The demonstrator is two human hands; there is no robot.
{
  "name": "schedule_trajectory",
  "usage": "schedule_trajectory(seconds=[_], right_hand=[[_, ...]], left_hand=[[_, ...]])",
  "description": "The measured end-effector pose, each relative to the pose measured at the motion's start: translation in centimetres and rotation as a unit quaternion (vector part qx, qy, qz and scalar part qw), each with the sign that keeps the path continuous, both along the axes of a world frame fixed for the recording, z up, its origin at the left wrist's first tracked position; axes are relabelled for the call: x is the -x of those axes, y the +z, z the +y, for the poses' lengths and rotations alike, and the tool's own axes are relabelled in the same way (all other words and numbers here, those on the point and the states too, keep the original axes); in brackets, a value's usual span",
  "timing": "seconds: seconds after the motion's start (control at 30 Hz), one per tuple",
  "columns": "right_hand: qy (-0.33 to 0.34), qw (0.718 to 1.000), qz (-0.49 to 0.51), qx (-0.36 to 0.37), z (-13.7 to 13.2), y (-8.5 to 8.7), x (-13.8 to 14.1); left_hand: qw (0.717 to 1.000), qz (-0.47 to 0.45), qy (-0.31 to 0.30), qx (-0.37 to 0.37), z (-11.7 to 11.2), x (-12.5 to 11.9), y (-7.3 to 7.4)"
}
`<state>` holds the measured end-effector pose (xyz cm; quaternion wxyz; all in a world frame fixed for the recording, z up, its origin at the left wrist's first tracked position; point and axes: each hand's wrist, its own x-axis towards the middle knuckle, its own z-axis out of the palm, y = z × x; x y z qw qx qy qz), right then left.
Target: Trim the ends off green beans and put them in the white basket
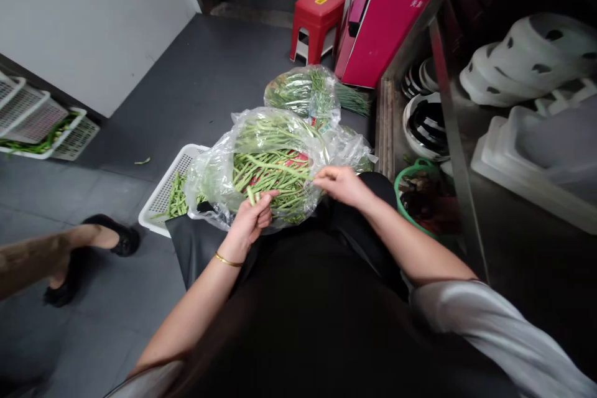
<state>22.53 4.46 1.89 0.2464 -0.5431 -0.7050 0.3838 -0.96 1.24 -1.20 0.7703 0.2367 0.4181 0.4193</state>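
A clear plastic bag (219,168) full of long green stalks (270,174) rests on my lap, over a black apron. My left hand (252,221) is closed on a short green stalk piece at the bag's near edge. My right hand (342,185) pinches the ends of several stalks at the bag's right side. A white slotted basket (161,196) with cut green pieces stands on the floor just left of the bag.
A second bag of stalks (301,90) lies farther away, near a red stool (317,22) and a pink cabinet (387,18). A green basket (405,186) and metal shelves with white dishes (527,56) are at right. Another person's legs (60,255) and white trays (41,127) are at left.
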Motion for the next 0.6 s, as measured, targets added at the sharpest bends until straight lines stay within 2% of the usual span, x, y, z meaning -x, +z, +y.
schedule_trajectory(seconds=[0.1, 0.17, 0.23, 0.3, 0.33, 0.37, 0.43, 0.5, 0.53, 0.57, 0.6], right_hand=[[0.074, 0.995, 0.054, -0.032, -2.7, -1.5, 3.9], [0.091, 0.994, 0.062, -0.022, -3.4, -2.1, 5.6], [0.114, 0.988, 0.070, 0.073, -3.6, -2.4, 6.0], [0.137, 0.968, 0.094, 0.190, -3.4, -2.5, 5.7], [0.136, 0.958, 0.120, 0.222, -3.4, -2.5, 5.4], [0.117, 0.953, 0.160, 0.227, -3.3, -2.5, 5.3], [0.022, 0.944, 0.274, 0.181, -3.0, -2.4, 5.3], [-0.080, 0.910, 0.385, 0.130, -2.5, -2.1, 5.3], [-0.097, 0.896, 0.415, 0.128, -2.1, -2.0, 5.2], [-0.081, 0.893, 0.419, 0.144, -1.7, -1.9, 5.0], [-0.036, 0.900, 0.397, 0.175, -1.1, -1.9, 4.8]], left_hand=[[0.998, 0.041, 0.047, -0.022, -0.1, -1.2, 0.4], [0.994, 0.061, 0.084, -0.036, 0.0, -1.3, 0.5], [0.991, 0.067, 0.108, -0.045, 0.0, -1.0, 0.6], [0.989, 0.060, 0.124, -0.053, -0.1, -0.9, 0.8], [0.989, 0.047, 0.127, -0.054, -0.2, -0.9, 0.9], [0.990, 0.026, 0.128, -0.052, -0.4, -1.1, 1.0], [0.991, -0.020, 0.121, -0.046, -0.8, -1.6, 1.2], [0.992, -0.049, 0.104, -0.047, -1.4, -2.1, 1.3], [0.993, -0.051, 0.090, -0.049, -1.7, -2.2, 1.3], [0.995, -0.047, 0.071, -0.052, -1.9, -2.2, 1.3], [0.996, -0.043, 0.048, -0.054, -2.2, -2.1, 1.2]])
